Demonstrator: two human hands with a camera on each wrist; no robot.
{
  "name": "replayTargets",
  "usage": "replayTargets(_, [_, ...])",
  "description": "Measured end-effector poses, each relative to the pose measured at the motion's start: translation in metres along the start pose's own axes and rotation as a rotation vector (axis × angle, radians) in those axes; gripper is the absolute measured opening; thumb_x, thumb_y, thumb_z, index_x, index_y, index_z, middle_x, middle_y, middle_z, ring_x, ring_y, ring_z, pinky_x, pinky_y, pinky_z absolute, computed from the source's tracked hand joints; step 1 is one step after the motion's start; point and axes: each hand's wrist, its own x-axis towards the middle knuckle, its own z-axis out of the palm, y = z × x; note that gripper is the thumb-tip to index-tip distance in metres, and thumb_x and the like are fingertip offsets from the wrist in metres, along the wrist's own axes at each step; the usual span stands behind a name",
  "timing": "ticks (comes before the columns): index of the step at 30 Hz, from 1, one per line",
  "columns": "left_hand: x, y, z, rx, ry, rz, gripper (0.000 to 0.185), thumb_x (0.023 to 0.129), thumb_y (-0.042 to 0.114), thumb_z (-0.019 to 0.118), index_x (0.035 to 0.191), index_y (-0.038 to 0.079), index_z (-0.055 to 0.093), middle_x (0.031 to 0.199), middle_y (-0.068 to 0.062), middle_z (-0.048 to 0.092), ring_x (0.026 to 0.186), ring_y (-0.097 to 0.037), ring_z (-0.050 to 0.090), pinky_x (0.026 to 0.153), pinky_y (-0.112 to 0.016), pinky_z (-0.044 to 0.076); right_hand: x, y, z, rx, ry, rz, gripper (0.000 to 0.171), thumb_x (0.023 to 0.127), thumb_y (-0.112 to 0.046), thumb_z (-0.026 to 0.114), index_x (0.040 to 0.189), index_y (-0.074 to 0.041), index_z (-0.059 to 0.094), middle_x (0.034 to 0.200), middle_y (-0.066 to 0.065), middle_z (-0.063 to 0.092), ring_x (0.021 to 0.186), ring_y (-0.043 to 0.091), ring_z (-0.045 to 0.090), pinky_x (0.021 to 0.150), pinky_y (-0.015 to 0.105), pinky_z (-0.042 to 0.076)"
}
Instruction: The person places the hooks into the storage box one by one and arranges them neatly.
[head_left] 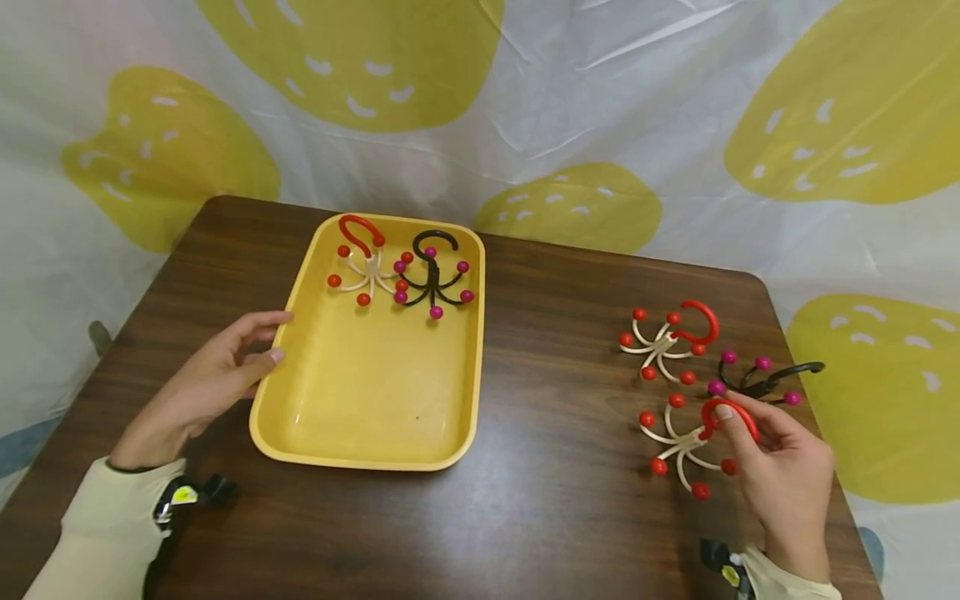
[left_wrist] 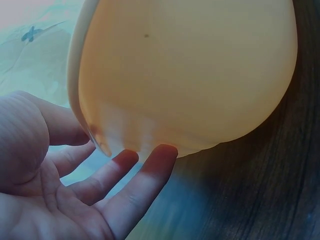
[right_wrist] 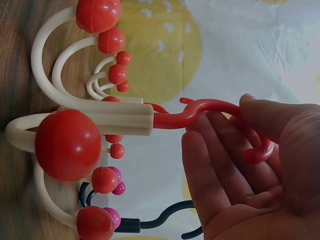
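At the right of the table, my right hand (head_left: 787, 467) pinches the red hook of a white hook hanger (head_left: 686, 442) with red ball tips. In the right wrist view, the thumb lies on the red hook (right_wrist: 215, 106) and the fingers spread behind it; the white arms point down at the wood. My left hand (head_left: 217, 367) rests at the left side of a yellow tray (head_left: 367, 462), fingertips against the wall near the rim, as the left wrist view also shows. Inside the tray, toward the back, lie a white hanger (head_left: 371, 271) with a red hook and a black hanger (head_left: 432, 279) with magenta tips.
Just behind the right hand are another white hanger (head_left: 660, 346) with a red hook and a black hanger (head_left: 757, 386) with magenta tips. A brown wooden table (head_left: 555, 500) carries everything. A white curtain (head_left: 555, 100) with yellow prints hangs behind it.
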Motion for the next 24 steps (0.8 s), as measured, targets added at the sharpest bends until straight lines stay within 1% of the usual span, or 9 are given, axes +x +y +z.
replayTargets(3, [0.0,-0.001,0.001,-0.012,-0.003,0.005,0.058,0.112,0.018,0.053,0.164,0.007,0.03,0.153,-0.03,0.044,0.104,-0.006,0.067,0.079,-0.036,0.064,0.001,0.001,-0.001,-0.035,0.007,-0.002,0.022,0.09,-0.012,0.086,0.111,-0.004,0.083,0.076,-0.034,0.069,0.048,-0.009,0.058,0.041,0.014,0.041])
replayTargets(5, [0.0,-0.002,0.001,-0.019,-0.005,0.009,0.058,0.112,0.017,0.052,0.164,0.007,0.03,0.153,-0.03,0.044,0.104,-0.005,0.067,0.079,-0.035,0.064,0.002,0.001,0.0,-0.031,0.002,-0.009,0.022,0.09,-0.011,0.086,0.111,-0.004,0.083,0.077,-0.035,0.069,0.053,-0.009,0.063,0.043,0.013,0.044])
replayTargets(7, [0.0,-0.002,0.002,-0.021,-0.004,0.012,0.057,0.113,0.017,0.052,0.164,0.007,0.029,0.153,-0.03,0.044,0.104,-0.005,0.067,0.078,-0.035,0.064,0.002,0.001,0.0,-0.023,-0.005,-0.023,0.022,0.091,-0.01,0.085,0.111,-0.004,0.082,0.079,-0.036,0.07,0.06,-0.011,0.067,0.046,0.011,0.046])
replayTargets(9, [0.0,-0.001,0.001,-0.016,-0.003,0.011,0.057,0.113,0.017,0.052,0.164,0.007,0.029,0.153,-0.03,0.044,0.104,-0.005,0.067,0.078,-0.035,0.064,0.003,0.001,0.0,-0.012,-0.007,-0.037,0.021,0.091,-0.008,0.084,0.111,-0.002,0.082,0.08,-0.035,0.07,0.066,-0.012,0.069,0.049,0.009,0.047])
replayTargets(16, [-0.001,-0.001,0.0,-0.004,-0.005,0.0,0.058,0.113,0.018,0.052,0.165,0.008,0.029,0.154,-0.03,0.043,0.105,-0.006,0.067,0.079,-0.037,0.064,0.004,-0.004,0.0,0.041,-0.013,-0.065,0.019,0.092,0.0,0.081,0.111,0.003,0.08,0.085,-0.035,0.072,0.074,-0.013,0.07,0.063,0.006,0.052])
replayTargets(19, [-0.001,-0.001,0.0,-0.001,-0.004,-0.005,0.058,0.113,0.019,0.052,0.165,0.009,0.03,0.154,-0.029,0.043,0.105,-0.007,0.068,0.08,-0.037,0.064,0.005,-0.007,-0.002,0.052,-0.008,-0.087,0.019,0.091,0.003,0.08,0.11,0.004,0.08,0.085,-0.033,0.073,0.074,-0.012,0.071,0.065,0.006,0.052])
replayTargets(24, [-0.001,-0.001,0.0,-0.009,-0.006,0.0,0.058,0.113,0.019,0.052,0.165,0.009,0.03,0.155,-0.029,0.043,0.105,-0.007,0.068,0.08,-0.037,0.065,0.008,-0.014,-0.002,0.043,-0.012,-0.126,0.02,0.09,0.004,0.081,0.109,0.003,0.081,0.085,-0.035,0.072,0.074,-0.013,0.07,0.065,0.006,0.052])
